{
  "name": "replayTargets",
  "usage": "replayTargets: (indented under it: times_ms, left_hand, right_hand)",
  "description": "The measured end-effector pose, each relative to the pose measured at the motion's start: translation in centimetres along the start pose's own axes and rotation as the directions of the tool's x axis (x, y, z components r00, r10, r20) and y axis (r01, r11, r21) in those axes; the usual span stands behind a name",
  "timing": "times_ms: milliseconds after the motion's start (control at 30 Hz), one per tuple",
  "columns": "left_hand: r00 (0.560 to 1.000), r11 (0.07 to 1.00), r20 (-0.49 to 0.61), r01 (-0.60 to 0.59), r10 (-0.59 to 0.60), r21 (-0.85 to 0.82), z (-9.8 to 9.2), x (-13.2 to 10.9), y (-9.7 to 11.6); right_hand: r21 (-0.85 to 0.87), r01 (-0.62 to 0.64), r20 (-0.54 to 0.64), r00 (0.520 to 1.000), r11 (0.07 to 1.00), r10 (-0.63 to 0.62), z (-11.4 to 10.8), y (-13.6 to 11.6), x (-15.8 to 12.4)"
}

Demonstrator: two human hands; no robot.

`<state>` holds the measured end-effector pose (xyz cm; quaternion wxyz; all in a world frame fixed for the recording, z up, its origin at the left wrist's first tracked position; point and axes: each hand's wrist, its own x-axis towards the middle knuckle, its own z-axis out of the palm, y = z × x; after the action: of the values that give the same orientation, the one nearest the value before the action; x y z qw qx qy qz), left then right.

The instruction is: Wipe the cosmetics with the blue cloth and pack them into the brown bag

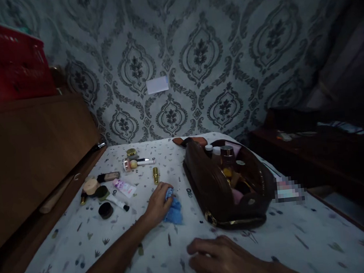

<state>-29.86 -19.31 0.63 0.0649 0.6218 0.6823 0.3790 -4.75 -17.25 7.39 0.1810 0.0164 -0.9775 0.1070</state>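
My left hand [158, 203] reaches across the patterned white cloth [275, 239] and its fingers close on a crumpled blue cloth [173, 209]. My right hand [224, 261] rests palm down near the front, its fingers loosely bent with nothing in them. Just right of the blue cloth an open brown toiletry bag [216, 193] stands with bottles and small items inside. A gold lipstick tube [155, 175] stands just beyond my left hand.
Cosmetics lie scattered at the left: a round black compact [106, 210], a pink tube [124, 187], a beige jar [90, 186] and small pots [131, 153] near the wall. A wooden panel [26, 160] rises on the left. Dark furniture [314, 141] stands at the right.
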Motion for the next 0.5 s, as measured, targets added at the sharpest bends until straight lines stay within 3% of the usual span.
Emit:
replayTargets:
  times_ms: [133, 267, 500]
  left_hand:
    - [0.998, 0.998, -0.036, 0.043, -0.041, 0.048, -0.4, 0.7, -0.3]
    - [0.993, 0.985, -0.064, 0.105, -0.098, 0.135, -0.9, 1.5, -0.9]
    - [0.987, 0.957, -0.063, 0.16, -0.149, 0.242, -1.2, 2.8, -1.9]
  right_hand:
    - [0.409, -0.002, -0.074, 0.997, 0.912, 0.036, 3.2, -0.5, 3.2]
    - [0.566, -0.102, -0.125, 0.97, 0.818, 0.208, 5.7, 0.6, 5.3]
    - [0.826, -0.365, 0.056, 0.811, 0.429, 0.582, 8.9, 3.2, 9.0]
